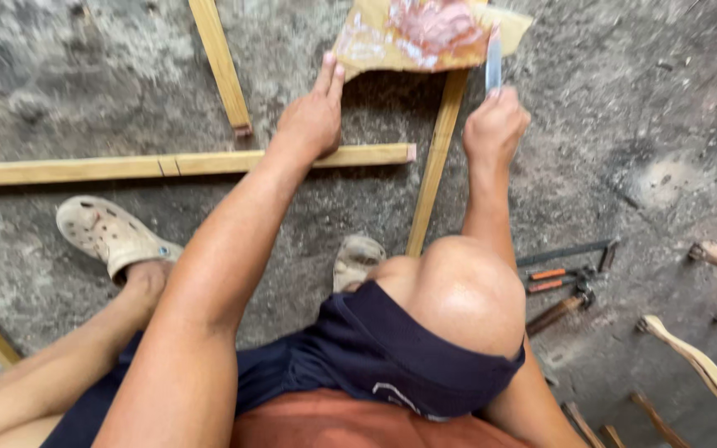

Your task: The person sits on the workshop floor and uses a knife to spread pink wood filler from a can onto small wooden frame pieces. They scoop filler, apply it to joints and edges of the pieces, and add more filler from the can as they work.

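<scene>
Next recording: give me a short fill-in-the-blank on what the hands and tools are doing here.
1. The right hand grips a ____ blade up.
2. The left hand touches the edge of a flat ____.
3. The hammer lies on the ____ beside the pliers.

Missing words: putty knife; board; floor

Wooden strips [184,164] are boxing in your left fingers [328,76], while bare floor [624,99] is lying open beyond your right fingers [491,104].

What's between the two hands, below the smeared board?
In the head view, an upright wooden strip runs between the left hand and the right hand, with bare concrete around it.
</scene>
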The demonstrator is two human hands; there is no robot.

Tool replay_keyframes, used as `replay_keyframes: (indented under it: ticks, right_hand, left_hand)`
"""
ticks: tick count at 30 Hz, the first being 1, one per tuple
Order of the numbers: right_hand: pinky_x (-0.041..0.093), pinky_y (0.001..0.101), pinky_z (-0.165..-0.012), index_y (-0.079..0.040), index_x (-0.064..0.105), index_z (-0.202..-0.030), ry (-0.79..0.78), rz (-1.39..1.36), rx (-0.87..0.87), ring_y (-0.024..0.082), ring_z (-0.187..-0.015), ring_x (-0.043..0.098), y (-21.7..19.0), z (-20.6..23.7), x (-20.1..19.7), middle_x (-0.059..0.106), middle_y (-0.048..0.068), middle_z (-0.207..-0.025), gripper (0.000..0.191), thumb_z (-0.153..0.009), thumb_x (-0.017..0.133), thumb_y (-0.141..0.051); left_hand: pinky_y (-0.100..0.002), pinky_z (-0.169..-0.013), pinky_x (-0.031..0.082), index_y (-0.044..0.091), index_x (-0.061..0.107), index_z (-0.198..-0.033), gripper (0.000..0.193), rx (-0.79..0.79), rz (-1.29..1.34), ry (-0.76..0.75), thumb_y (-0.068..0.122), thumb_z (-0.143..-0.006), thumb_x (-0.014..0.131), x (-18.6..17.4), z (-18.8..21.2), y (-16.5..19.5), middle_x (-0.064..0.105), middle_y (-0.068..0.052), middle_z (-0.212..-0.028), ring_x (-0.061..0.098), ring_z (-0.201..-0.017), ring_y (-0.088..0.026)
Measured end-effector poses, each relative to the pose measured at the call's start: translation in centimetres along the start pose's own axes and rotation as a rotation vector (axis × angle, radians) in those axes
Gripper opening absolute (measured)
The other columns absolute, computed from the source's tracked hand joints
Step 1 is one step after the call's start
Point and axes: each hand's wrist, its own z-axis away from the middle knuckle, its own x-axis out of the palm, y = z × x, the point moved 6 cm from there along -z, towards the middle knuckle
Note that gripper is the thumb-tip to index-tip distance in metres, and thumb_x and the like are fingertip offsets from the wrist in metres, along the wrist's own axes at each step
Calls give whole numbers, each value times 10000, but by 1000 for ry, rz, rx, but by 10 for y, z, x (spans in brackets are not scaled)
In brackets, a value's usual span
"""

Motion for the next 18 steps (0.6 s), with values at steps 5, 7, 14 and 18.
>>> replay_keyframes:
  ticks: [5, 7, 14, 18]
  right_hand:
    - [543, 553, -604, 13, 613, -947, -92, -62, 23, 449, -681, 701, -26, 17, 45, 681, 254, -732, 194, -1038, 506, -121]
    - [535, 557, -594, 18, 616, -919, -123, -43, -32, 464, -675, 688, -44, 31, 52, 680, 266, -728, 209, -1035, 531, -134]
    - [544, 500, -542, 22, 665, -914, -125, -14, -61, 375, -582, 698, -2, 6, 15, 684, 231, -694, 237, -1032, 532, -135]
    - [522, 494, -469, -5, 652, -925, -155, -82, 154, 315, -536, 677, 6, 5, 38, 680, 174, -652, 271, -1064, 473, -154]
  left_hand:
    - [-494, -933, 542, 95, 84, -1641, 823, -41, -54, -34, -64, -879, 352, -12, 0, 8, -12, -59, -1709, 661, -1071, -387]
    - [-498, -935, 554, 101, 75, -1648, 790, -69, -71, -71, -61, -915, 319, -14, 1, 10, -29, -56, -1721, 672, -1076, -372]
    - [-684, -1052, 408, 142, 106, -1651, 726, -73, -184, -78, 24, -967, 320, -12, -3, 7, -40, -34, -1714, 665, -1120, -372]
    - [-704, -1035, 405, 100, 119, -1652, 718, -45, -235, -55, 35, -970, 333, -8, -6, 7, -30, -86, -1722, 673, -1112, -386]
